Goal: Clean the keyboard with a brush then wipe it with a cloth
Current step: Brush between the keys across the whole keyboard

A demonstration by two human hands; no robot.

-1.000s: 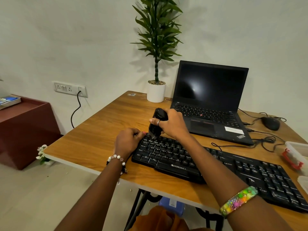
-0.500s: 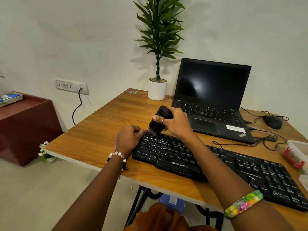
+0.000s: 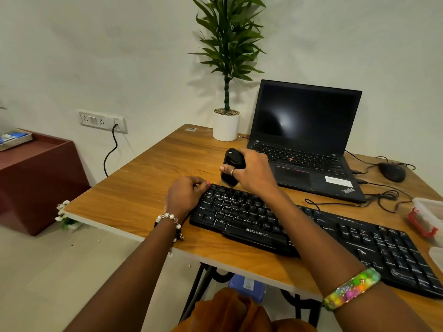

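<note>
Right hand (image 3: pixel 254 172) grips black plastic brush (image 3: pixel 232 167), bristle end down, at far left corner of black Zebronics keyboard (image 3: pixel 311 233). Bristle contact with keys unclear. Left hand (image 3: pixel 185 195) curled, fingers holding keyboard's left end. Keyboard lies across front of wooden table (image 3: pixel 134 195). Open black laptop (image 3: pixel 306 137) behind it, white potted plant (image 3: pixel 226 125) at far edge, black mouse (image 3: pixel 392 171) to right.

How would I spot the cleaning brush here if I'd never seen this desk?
On the wooden desk, find the long black keyboard. Above its far left corner, the right hand grips a small black brush, the only item held off the desk.
</note>
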